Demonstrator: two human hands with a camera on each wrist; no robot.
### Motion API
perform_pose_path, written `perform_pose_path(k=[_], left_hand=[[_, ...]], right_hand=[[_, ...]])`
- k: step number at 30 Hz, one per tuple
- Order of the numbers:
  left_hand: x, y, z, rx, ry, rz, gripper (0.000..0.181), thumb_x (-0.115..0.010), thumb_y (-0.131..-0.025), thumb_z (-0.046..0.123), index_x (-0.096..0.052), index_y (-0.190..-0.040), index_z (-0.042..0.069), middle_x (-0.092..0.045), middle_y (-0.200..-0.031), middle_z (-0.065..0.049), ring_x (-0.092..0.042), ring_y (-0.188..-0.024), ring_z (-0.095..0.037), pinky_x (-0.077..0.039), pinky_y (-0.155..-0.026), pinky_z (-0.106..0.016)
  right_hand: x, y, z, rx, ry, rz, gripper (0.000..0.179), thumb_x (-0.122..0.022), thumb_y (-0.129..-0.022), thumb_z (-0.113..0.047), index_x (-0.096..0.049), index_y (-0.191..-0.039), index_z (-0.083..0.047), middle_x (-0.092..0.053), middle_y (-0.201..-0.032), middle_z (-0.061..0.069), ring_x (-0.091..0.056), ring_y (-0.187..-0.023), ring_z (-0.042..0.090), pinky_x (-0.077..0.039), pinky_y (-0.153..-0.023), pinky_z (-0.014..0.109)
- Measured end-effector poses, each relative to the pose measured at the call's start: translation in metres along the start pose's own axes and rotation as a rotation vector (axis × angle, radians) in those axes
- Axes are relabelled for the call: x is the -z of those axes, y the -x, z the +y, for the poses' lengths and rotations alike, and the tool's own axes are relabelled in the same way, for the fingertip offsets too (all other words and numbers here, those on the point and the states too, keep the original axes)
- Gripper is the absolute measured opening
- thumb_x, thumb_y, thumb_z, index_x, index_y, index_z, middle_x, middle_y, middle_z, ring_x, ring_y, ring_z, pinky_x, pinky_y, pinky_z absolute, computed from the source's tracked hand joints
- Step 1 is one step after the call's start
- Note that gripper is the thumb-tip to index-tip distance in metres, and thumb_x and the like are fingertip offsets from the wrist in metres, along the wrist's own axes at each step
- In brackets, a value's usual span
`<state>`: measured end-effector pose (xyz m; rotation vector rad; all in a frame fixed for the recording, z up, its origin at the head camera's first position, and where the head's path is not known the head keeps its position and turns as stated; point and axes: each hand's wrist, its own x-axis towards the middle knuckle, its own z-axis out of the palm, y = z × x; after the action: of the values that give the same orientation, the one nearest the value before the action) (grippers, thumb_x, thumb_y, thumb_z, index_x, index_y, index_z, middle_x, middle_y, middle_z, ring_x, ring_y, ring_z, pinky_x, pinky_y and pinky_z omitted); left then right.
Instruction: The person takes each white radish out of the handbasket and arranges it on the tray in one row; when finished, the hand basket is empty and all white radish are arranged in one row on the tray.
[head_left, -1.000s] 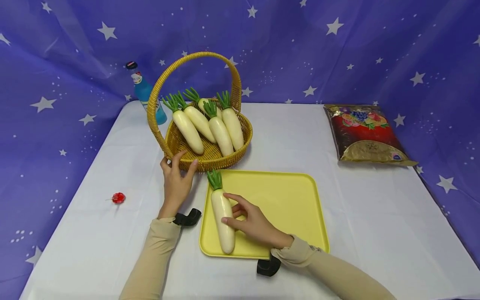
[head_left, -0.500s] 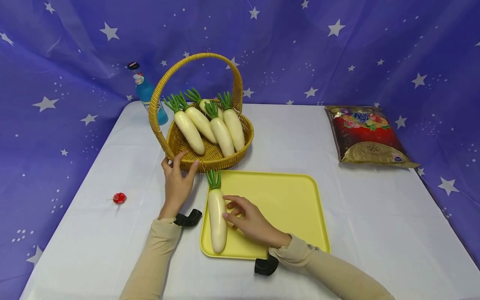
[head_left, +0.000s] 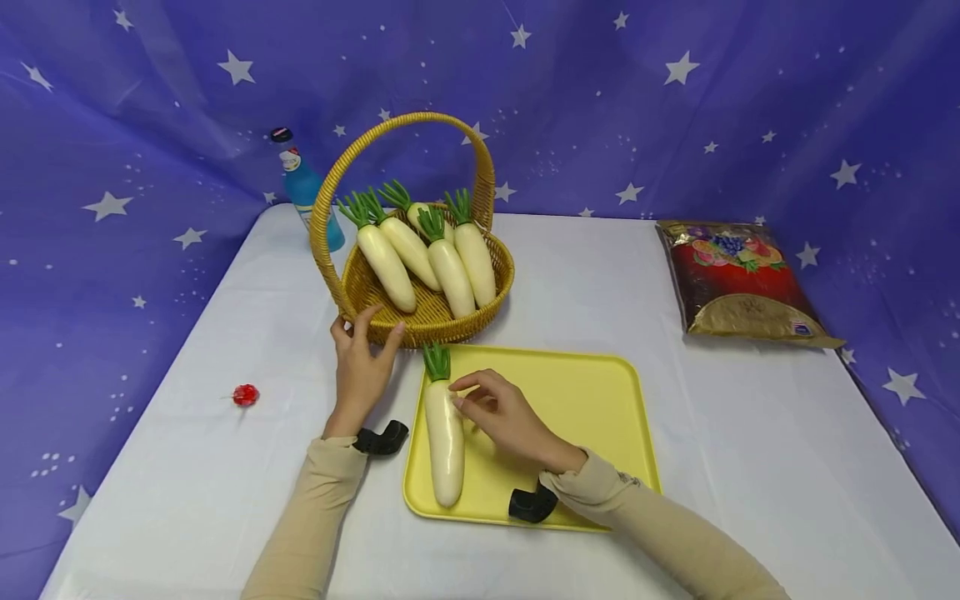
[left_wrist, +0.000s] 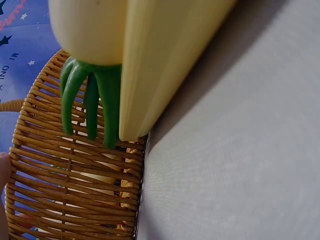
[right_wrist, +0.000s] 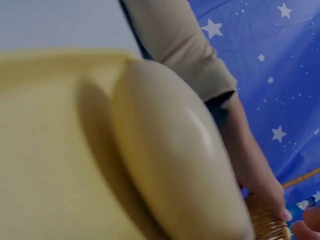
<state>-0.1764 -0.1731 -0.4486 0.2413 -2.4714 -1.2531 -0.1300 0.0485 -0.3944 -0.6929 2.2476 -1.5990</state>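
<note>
A white bench spans the frame. Left of centre, a basket (head_left: 442,332) holds white radishes (head_left: 387,271); below, a yellow tray (head_left: 577,400) carries a single radish (head_left: 446,454) along its left side. The left hand (head_left: 360,375) pinches the basket's lower-left rim; the right hand (head_left: 516,419), fingers loosely bent, borders that radish, contact unclear.

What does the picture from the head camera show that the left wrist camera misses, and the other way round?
Only the head view shows the blue bottle, the shiny packaged bag, the small red lollipop and the right hand.

Only the left wrist view shows dark lettering on the backdrop.

Both share that backdrop, the wicker basket, the yellow tray, the green-topped white radish on it, the white tablecloth and the left hand, though the wrist view catches just bits of its fingers.
</note>
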Motion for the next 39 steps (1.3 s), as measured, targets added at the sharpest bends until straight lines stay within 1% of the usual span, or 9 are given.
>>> perform_pose_path(k=[3, 8, 12, 15, 17, 21, 25, 33, 39], left_hand=[[0.001, 0.001, 0.000, -0.002, 0.001, -0.004, 0.052, -0.054, -0.086, 0.050, -0.044, -0.129, 0.024, -0.014, -0.140, -0.026, -0.034, -0.121, -0.043, -0.037, -0.087, -0.056], [0.001, 0.000, 0.000, -0.003, -0.002, -0.007, 0.054, -0.053, -0.085, 0.052, -0.044, -0.130, 0.023, -0.014, -0.139, -0.027, -0.034, -0.121, -0.043, -0.037, -0.087, -0.056], [0.002, 0.000, -0.001, 0.004, -0.005, -0.004, 0.055, -0.053, -0.085, 0.053, -0.044, -0.130, 0.023, -0.014, -0.140, -0.027, -0.034, -0.121, -0.044, -0.037, -0.086, -0.057], [0.002, 0.000, -0.001, -0.001, -0.007, -0.001, 0.055, -0.053, -0.085, 0.053, -0.043, -0.130, 0.023, -0.014, -0.140, -0.027, -0.034, -0.122, -0.044, -0.037, -0.087, -0.057], [0.001, 0.000, -0.001, -0.004, -0.009, 0.001, 0.055, -0.053, -0.085, 0.053, -0.043, -0.130, 0.024, -0.014, -0.140, -0.027, -0.034, -0.122, -0.044, -0.037, -0.088, -0.057], [0.001, 0.000, -0.001, 0.000, -0.015, 0.000, 0.054, -0.053, -0.085, 0.054, -0.043, -0.130, 0.025, -0.014, -0.140, -0.027, -0.034, -0.123, -0.042, -0.037, -0.088, -0.056], [0.001, 0.000, -0.002, 0.002, -0.018, -0.004, 0.055, -0.052, -0.085, 0.055, -0.043, -0.130, 0.025, -0.014, -0.140, -0.027, -0.032, -0.124, -0.042, -0.037, -0.089, -0.056], [0.001, 0.000, -0.002, -0.002, -0.017, -0.004, 0.054, -0.052, -0.085, 0.054, -0.042, -0.130, 0.026, -0.013, -0.140, -0.026, -0.031, -0.124, -0.041, -0.037, -0.089, -0.056], [0.000, 0.000, -0.001, 0.001, -0.016, -0.013, 0.055, -0.052, -0.085, 0.055, -0.043, -0.130, 0.025, -0.013, -0.141, -0.026, -0.030, -0.125, -0.042, -0.037, -0.090, -0.056]], right_hand=[[0.003, -0.014, 0.007, 0.034, 0.001, 0.034, 0.024, -0.054, -0.091, -0.013, -0.058, -0.111, -0.001, -0.057, -0.108, 0.013, -0.060, -0.094, 0.025, -0.051, -0.073, 0.026], [0.009, -0.038, 0.005, 0.087, -0.061, 0.089, 0.026, -0.055, -0.091, -0.016, -0.058, -0.112, -0.001, -0.058, -0.111, 0.013, -0.059, -0.095, 0.028, -0.051, -0.076, 0.038], [0.013, -0.061, -0.002, 0.153, -0.071, 0.170, 0.026, -0.054, -0.091, -0.016, -0.057, -0.112, -0.001, -0.058, -0.112, 0.016, -0.058, -0.097, 0.028, -0.049, -0.080, 0.035], [0.016, -0.083, -0.001, 0.224, -0.038, 0.261, 0.027, -0.053, -0.092, -0.017, -0.056, -0.115, -0.004, -0.057, -0.113, 0.018, -0.057, -0.100, 0.026, -0.047, -0.083, 0.033], [0.019, -0.097, 0.003, 0.265, -0.003, 0.308, 0.028, -0.053, -0.092, -0.018, -0.056, -0.118, -0.008, -0.056, -0.117, 0.016, -0.054, -0.105, 0.025, -0.047, -0.086, 0.035], [0.023, -0.121, 0.016, 0.293, 0.099, 0.372, 0.036, -0.054, -0.091, -0.019, -0.052, -0.126, -0.010, -0.052, -0.124, 0.012, -0.048, -0.115, 0.026, -0.043, -0.092, 0.039], [0.026, -0.134, 0.022, 0.248, 0.188, 0.377, 0.044, -0.057, -0.089, -0.021, -0.047, -0.131, -0.010, -0.047, -0.131, 0.009, -0.045, -0.121, 0.025, -0.041, -0.095, 0.043], [0.032, -0.145, 0.013, 0.064, 0.331, 0.242, 0.068, -0.062, -0.084, -0.030, -0.029, -0.141, -0.014, -0.032, -0.143, 0.012, -0.033, -0.131, 0.028, -0.031, -0.103, 0.046], [0.037, -0.149, 0.009, -0.035, 0.381, 0.150, 0.082, -0.065, -0.081, -0.041, -0.020, -0.144, -0.014, -0.028, -0.142, 0.018, -0.035, -0.127, 0.030, -0.033, -0.101, 0.048]])
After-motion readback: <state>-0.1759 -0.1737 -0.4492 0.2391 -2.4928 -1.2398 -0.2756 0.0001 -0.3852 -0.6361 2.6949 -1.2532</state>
